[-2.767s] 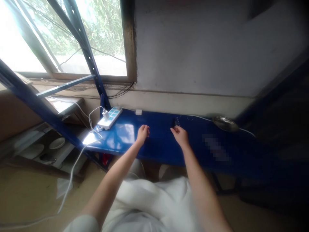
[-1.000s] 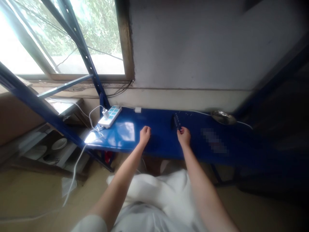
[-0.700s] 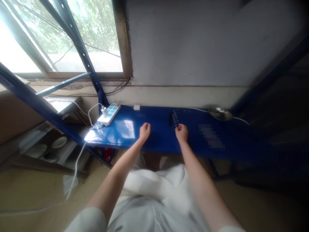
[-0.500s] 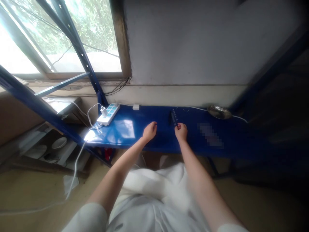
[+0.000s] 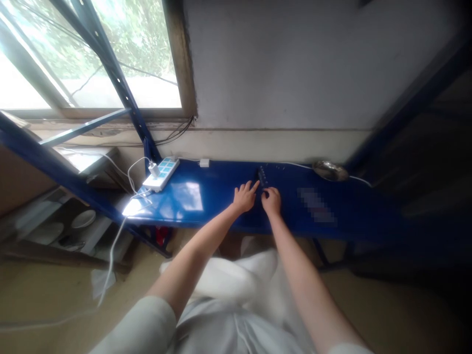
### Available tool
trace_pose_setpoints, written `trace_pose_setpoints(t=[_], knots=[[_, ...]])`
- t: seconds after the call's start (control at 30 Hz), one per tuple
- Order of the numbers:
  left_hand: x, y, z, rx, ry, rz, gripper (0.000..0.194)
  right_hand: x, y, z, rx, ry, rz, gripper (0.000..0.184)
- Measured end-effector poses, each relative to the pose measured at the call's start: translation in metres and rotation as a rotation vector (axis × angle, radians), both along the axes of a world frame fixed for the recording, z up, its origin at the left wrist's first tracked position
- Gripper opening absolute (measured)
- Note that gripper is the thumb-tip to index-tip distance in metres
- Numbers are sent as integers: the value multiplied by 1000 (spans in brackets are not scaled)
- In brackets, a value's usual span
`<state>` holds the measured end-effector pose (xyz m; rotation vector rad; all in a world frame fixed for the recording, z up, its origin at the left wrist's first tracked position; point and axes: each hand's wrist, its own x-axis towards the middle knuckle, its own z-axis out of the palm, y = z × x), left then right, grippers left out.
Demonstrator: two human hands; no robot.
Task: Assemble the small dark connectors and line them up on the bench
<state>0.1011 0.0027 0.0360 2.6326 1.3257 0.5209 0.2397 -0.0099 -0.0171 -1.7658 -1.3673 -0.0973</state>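
Note:
A small dark block with a row of studs (image 5: 262, 176) lies on the blue shelf board (image 5: 221, 206) near the wall. My left hand (image 5: 244, 195) rests on the board just left of it, fingers stretched toward its near end, holding nothing. My right hand (image 5: 272, 200) sits right below the block, fingers curled in a pinch; whatever they hold is too small to make out. Several tiny dark bits (image 5: 280, 168) lie beyond the block.
A white power strip (image 5: 161, 173) with a plugged charger and white cables lies at the board's left end. A metal dish (image 5: 329, 170) stands at the back right. Blue rack struts (image 5: 110, 69) cross the window on the left. Plates (image 5: 83, 219) sit on a low shelf.
My left hand has slid right along the board and opened its fingers toward the dark block. My right hand stayed by the block's near end.

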Motion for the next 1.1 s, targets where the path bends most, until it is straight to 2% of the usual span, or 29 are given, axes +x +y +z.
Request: trace_pose_setpoints(t=[0.17,0.5,0.83,0.97,1.1], knots=[[4,7,-3,-4,71,-12,55,-1,0,-1,-47,-10,2,29],[12,10,-2,-27,-122,20,32,-1,0,-2,-74,-54,14,30],[7,21,-7,8,-103,51,17,-1,-1,-3,-137,-131,49,33],[7,22,-9,-54,-210,116,16,-1,-1,-2,-141,-139,53,33],[10,22,-9,-204,-368,268,14,-2,-2,-1,-156,-144,52,33]])
